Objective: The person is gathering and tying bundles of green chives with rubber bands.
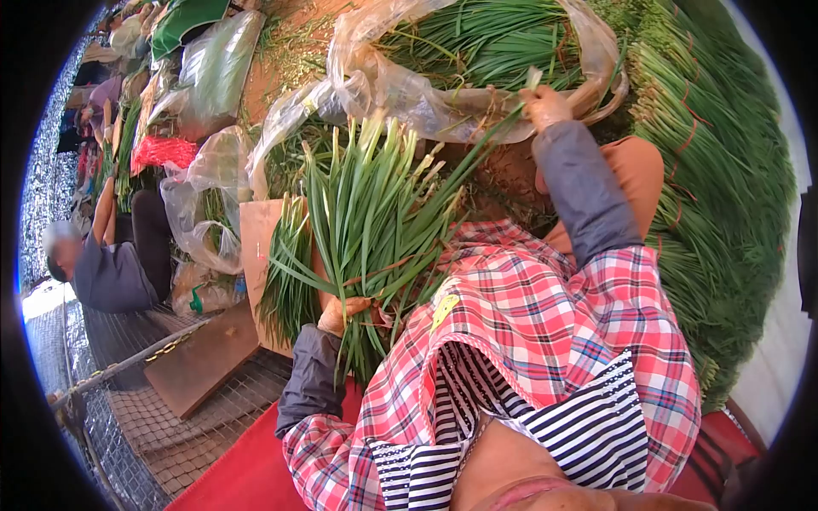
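Note:
My left hand (343, 313) is closed around the lower part of a bunch of long green leafy stalks (366, 204), whose pale ends fan out upward. My right hand (545, 107) is at the rim of a clear plastic bag (460, 115), its fingers closed on the pale end of a few stalks (490, 136) that slant down toward the bunch. Loose green stalks (486, 43) fill the bag beyond. Beside the bunch, more stalks (288, 264) lie over a brown board (256, 223).
Tied green bundles (707, 170) are piled along the right. At the left a co-worker (119, 268) sits near plastic bags (209, 192) and a red net (164, 153). A metal rail (136, 362) and a wooden board (200, 362) lie at the lower left.

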